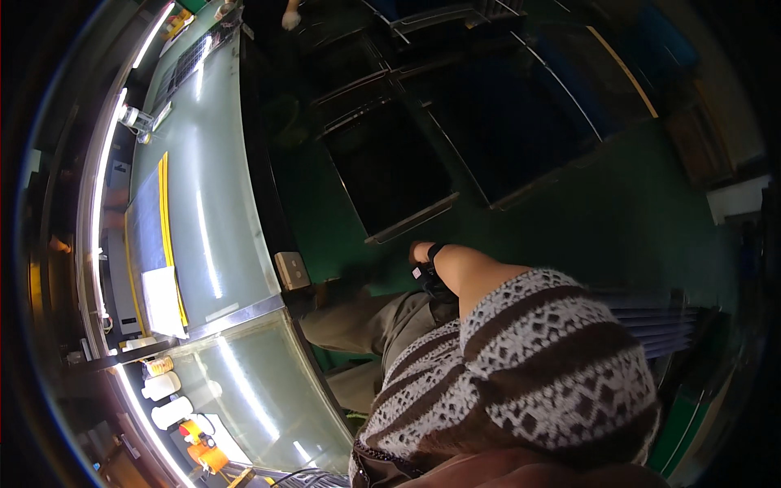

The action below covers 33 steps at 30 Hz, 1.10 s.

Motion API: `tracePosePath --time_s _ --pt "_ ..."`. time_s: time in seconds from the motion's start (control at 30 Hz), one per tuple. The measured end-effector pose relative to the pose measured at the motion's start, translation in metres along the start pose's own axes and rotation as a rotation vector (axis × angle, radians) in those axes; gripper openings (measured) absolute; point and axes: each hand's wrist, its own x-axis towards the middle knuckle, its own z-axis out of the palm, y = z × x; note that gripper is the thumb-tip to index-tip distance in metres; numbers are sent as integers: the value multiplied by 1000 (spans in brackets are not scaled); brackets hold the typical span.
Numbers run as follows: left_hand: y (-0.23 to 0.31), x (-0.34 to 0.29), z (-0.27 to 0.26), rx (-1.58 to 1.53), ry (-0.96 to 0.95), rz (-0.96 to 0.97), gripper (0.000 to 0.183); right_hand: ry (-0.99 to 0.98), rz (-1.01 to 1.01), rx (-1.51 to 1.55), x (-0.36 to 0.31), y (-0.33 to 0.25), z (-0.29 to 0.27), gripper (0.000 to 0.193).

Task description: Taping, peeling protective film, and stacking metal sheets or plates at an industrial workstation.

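My right arm, in a brown and white patterned knit sleeve (561, 358), is bent. My right hand (420, 251) is small and dark beyond the wrist, close to my trouser leg (366, 321). A black strap with a small dark device (428, 275) is around that wrist. The fingers are too shadowed to show whether they hold anything. My left hand is not in view.
A long glass-topped worktable (224, 203) stands at the left under bright tube lights. On it are a blue sheet with yellow edging (149, 215), white bottles (171, 412) and an orange object (207, 455). Dark racks (390, 171) stand on the green floor (602, 211).
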Motion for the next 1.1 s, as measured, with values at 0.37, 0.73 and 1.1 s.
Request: tracePosePath --time_s 0.37,0.73,1.1 --pt "22 5 13 -125 -61 60 30 280 524 183 -53 56 18 28" --pt "-8 -50 -29 21 -48 -151 30 847 370 1012 -36 128 -68 18" --pt "10 -45 -30 159 -84 -219 30 859 739 364 38 131 -152 38"
